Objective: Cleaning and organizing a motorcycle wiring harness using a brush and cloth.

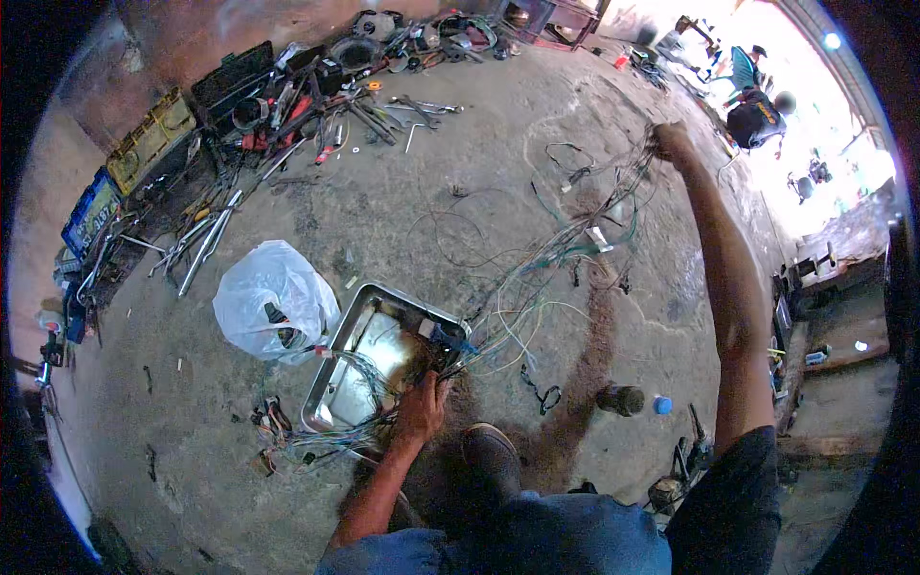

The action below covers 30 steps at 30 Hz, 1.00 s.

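A long bundle of thin, mixed-colour wires (551, 251) stretches across the concrete floor between my two hands. My right hand (670, 144), at the end of an extended arm, is closed on the bundle's far end. My left hand (420, 410) is closed around the wires at the near right edge of a shiny metal tray (329, 372). Part of the bundle lies over the tray and spills past its near side. White connectors (600, 239) sit among the wires. My fingers partly hide the gripped strands.
A white plastic bag (273, 295) stands beside the tray. Several hand tools and open toolboxes (149, 144) line the wall at left and back. A blue cap (662, 405) and a dark cylinder (621, 399) lie near my right side. Other people (754, 117) are at the bright doorway.
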Available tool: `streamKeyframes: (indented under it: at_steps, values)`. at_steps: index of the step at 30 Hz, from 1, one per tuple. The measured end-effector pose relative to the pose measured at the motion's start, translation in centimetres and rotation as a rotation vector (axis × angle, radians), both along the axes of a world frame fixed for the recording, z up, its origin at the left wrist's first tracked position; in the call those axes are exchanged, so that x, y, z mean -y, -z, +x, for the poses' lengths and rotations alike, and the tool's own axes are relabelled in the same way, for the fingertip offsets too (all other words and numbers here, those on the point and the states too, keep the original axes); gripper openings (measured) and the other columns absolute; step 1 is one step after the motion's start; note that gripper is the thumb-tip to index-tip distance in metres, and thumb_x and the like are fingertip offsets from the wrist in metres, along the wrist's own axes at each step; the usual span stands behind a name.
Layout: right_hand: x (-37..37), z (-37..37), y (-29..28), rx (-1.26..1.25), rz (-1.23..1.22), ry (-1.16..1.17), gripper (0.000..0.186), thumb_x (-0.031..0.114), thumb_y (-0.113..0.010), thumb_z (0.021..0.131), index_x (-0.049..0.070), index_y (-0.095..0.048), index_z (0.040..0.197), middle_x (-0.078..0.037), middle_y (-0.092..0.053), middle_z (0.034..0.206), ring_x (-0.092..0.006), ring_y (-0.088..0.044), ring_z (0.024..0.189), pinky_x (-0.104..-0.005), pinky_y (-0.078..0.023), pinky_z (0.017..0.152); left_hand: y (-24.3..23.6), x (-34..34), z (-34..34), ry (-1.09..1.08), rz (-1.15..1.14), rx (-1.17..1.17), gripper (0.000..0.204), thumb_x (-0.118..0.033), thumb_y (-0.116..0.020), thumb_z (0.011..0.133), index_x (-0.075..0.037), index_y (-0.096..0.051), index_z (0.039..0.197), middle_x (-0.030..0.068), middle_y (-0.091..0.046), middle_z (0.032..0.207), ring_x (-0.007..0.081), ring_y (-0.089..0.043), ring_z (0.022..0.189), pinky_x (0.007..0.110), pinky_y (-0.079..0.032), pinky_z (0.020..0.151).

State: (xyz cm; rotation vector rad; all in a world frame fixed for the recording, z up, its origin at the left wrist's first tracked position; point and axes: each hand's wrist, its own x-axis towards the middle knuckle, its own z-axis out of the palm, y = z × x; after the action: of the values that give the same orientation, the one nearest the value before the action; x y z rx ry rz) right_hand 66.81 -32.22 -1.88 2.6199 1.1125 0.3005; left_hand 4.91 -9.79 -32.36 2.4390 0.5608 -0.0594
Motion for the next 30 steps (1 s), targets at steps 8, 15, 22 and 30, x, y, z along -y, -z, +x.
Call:
streamKeyframes:
  at_steps: [8, 15, 22, 30]
  values:
    - [0.6, 2.4, -2.2, -0.931, 1.365, 0.425, 0.041, 0.004, -0.055, 0.095, 0.0, -0.05, 0.135, -0.014, -0.068, 0.094, -0.0246, -0.071, 0.082, -0.0413, -0.061, 0.076, 0.0, 0.2, 0.5, -0.023, 0.165, 0.308, 0.04, -0.034, -0.05, 0.103, 0.001, -0.062, 0.119, 0.0259, -0.069, 0.085, 0.0476, -0.063, 0.07, 0.056, -0.049, 0.066]
    - [-1.7, -5.8, 8.9, -0.748, 1.022, 0.304, 0.045, 0.019, -0.071, 0.085, 0.008, -0.061, 0.128, -0.01, -0.074, 0.094, -0.0161, -0.067, 0.075, -0.0313, -0.053, 0.065, -1.0, 0.3, 0.3, -0.007, 0.189, 0.256, 0.037, -0.033, -0.052, 0.102, -0.001, -0.061, 0.119, 0.0268, -0.068, 0.08, 0.0461, -0.063, 0.066, 0.055, -0.049, 0.063]
    - [-4.4, -27.7, 10.8, -0.024, 1.153, 0.218, 0.029, 0.006, -0.064, 0.086, 0.005, -0.064, 0.115, -0.016, -0.063, 0.11, -0.035, -0.06, 0.106, -0.0419, -0.046, 0.093, -2.1, 0.3, 0.3, 0.019, 0.219, 0.249, 0.036, -0.033, -0.055, 0.101, -0.001, -0.057, 0.119, 0.0241, -0.066, 0.076, 0.0454, -0.062, 0.066, 0.054, -0.048, 0.058]
    - [-4.5, -42.6, 15.0, -0.395, 1.213, 0.149, 0.021, -0.007, -0.059, 0.08, 0.0, -0.065, 0.1, -0.015, -0.062, 0.099, -0.0322, -0.061, 0.095, -0.0374, -0.048, 0.086, -2.7, 0.0, 1.0, 0.003, 0.134, 0.354, 0.038, -0.034, -0.057, 0.1, 0.0, -0.057, 0.115, 0.0264, -0.065, 0.079, 0.0482, -0.06, 0.065, 0.055, -0.047, 0.057]
